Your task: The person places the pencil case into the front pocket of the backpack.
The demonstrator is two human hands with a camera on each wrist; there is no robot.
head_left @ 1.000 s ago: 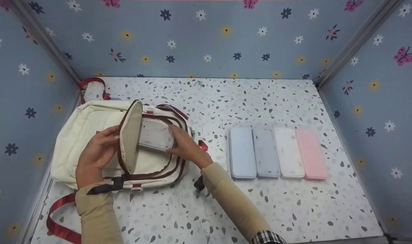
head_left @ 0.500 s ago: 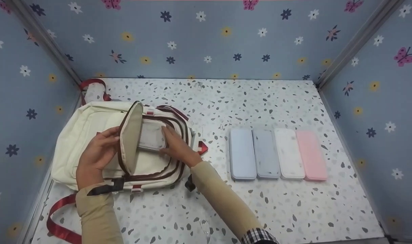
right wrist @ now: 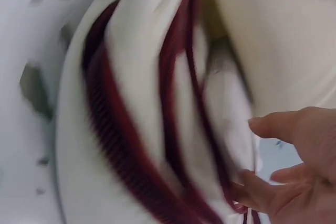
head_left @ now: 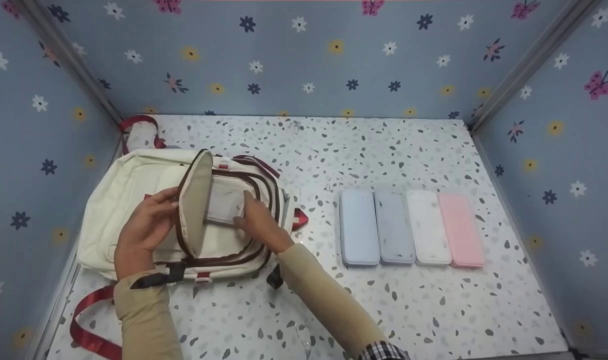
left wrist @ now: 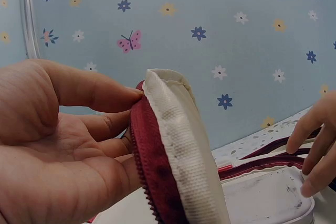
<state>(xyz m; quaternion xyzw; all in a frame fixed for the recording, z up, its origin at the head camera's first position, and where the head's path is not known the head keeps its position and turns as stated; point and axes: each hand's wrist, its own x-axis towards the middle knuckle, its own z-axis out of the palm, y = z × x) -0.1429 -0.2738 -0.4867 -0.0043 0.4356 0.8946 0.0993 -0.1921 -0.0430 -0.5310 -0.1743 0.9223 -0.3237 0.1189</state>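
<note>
A cream backpack (head_left: 134, 215) with dark red zips lies on its back on the table, its front pocket unzipped. My left hand (head_left: 146, 225) pinches the edge of the pocket flap (left wrist: 184, 145) between thumb and fingers and holds it raised. Inside the pocket lies a whitish pencil case (head_left: 225, 204), its left end hidden behind the flap. My right hand (head_left: 259, 220) is at the case's exposed right end, thumb at the near corner and fingers by the far one. Seen from the right wrist, thumb and fingers (right wrist: 273, 124) are apart, the fingertips right at the case's edge.
To the right stand several pencil cases in a row: light blue (head_left: 359, 227), grey-blue (head_left: 395, 227), white (head_left: 428, 227) and pink (head_left: 461, 230). Red straps (head_left: 91, 325) trail from the bag. Flower-patterned walls (head_left: 304, 60) enclose the speckled table (head_left: 384, 150).
The whitish pencil case has slid left, deeper into the pocket, and my right hand and arm have moved left with it. My left hand keeps the flap up in the same place.
</note>
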